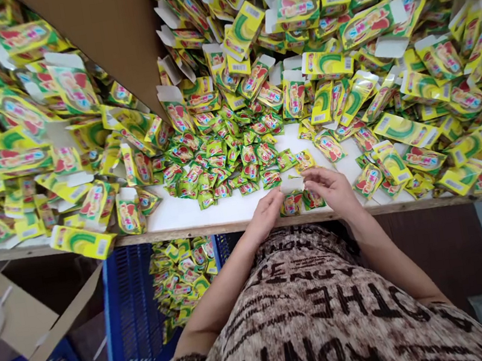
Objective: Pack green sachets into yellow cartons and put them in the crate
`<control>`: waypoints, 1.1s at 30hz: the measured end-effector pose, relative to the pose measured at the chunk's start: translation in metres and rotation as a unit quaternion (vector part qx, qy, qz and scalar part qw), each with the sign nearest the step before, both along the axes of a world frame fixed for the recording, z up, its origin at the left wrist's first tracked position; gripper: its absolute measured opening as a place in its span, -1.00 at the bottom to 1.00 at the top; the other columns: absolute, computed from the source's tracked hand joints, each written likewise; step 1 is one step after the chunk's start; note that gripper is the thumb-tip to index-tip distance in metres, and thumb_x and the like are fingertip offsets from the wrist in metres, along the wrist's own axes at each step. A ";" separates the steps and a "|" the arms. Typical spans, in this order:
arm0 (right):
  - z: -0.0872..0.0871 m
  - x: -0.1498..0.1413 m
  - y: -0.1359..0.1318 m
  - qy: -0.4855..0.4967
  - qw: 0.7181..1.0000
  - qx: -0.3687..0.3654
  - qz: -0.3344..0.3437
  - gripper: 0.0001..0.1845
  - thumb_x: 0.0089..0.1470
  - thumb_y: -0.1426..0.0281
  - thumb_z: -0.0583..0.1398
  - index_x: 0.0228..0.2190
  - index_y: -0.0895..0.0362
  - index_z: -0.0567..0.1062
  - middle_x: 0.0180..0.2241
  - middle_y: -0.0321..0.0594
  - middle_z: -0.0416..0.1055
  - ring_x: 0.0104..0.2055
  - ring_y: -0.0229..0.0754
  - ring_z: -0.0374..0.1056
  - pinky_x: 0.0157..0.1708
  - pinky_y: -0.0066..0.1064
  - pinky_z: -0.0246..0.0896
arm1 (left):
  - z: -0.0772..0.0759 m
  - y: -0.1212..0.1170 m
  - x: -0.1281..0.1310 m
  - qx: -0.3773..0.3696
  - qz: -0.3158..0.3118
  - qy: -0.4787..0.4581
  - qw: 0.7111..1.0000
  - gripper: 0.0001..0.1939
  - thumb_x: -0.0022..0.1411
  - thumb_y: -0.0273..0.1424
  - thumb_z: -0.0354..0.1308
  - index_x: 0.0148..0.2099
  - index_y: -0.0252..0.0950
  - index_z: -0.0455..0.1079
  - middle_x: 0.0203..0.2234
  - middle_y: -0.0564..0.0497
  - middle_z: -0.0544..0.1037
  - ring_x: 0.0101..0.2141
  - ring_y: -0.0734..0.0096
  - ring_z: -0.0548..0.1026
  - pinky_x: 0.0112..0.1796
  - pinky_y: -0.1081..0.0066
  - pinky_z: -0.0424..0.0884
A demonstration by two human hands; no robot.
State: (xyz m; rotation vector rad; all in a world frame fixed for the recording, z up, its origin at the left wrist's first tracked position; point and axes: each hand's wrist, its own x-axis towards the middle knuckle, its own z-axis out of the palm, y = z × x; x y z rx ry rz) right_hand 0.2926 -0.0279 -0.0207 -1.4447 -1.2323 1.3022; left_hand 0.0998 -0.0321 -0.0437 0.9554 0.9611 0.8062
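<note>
my left hand clamped on a small white-flapped cardboard box at my twelve o'clock, my right hand curled at its three o'clock edge, grip I cannot tell, crinkled shiny sachets heaped at eleven, glossy oblong cartons at one

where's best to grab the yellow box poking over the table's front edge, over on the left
Probably the right-hand end of the yellow box, from the front, thumb above and fingers below: it lies slanted, and that end juts past the table edge, leaving room underneath.
</note>
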 end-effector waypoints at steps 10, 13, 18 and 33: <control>0.007 -0.019 -0.005 0.181 0.964 -0.191 0.031 -0.90 -0.19 0.40 0.31 -0.52 0.12 0.50 -0.63 -0.44 0.24 -0.66 -0.45 -0.03 -0.68 -0.53 -0.20 | 0.021 0.013 -0.003 -0.170 0.013 -0.107 0.980 -0.72 -0.11 -0.53 0.33 -0.24 -0.31 0.56 -0.37 0.03 0.60 -0.34 0.47 0.47 -0.19 0.46 0.31; 0.004 -0.024 -0.003 0.156 0.977 -0.142 -0.021 -0.92 -0.17 0.37 0.30 -0.51 0.11 0.55 -0.59 -0.40 0.29 -0.65 -0.43 -0.03 -0.68 -0.53 -0.18 | 0.021 0.014 -0.002 -0.169 0.027 -0.100 0.980 -0.74 -0.09 -0.48 0.38 -0.26 -0.30 0.54 -0.38 0.05 0.58 -0.37 0.51 0.47 -0.24 0.47 0.33; -0.003 -0.026 -0.003 0.091 0.994 -0.047 -0.022 -0.72 0.00 0.16 0.29 -0.28 0.03 0.65 -0.27 -0.23 0.49 -0.57 -0.37 0.17 -0.62 -0.44 0.13 | 0.010 0.017 -0.007 -0.082 0.089 -0.026 0.992 -0.71 -0.04 -0.33 0.42 -0.22 -0.28 0.57 -0.33 -0.01 0.62 -0.30 0.41 0.52 -0.15 0.34 0.42; -0.008 -0.024 0.000 0.100 0.993 -0.040 -0.046 -0.71 -0.19 0.16 0.42 -0.45 0.10 0.62 -0.41 -0.24 0.49 -0.54 -0.29 0.35 -0.59 -0.41 0.34 | -0.002 0.025 -0.004 0.221 0.054 0.110 0.967 -0.81 0.14 -0.24 0.31 -0.30 -0.27 0.59 -0.38 -0.06 0.59 -0.30 0.35 0.51 -0.24 0.35 0.44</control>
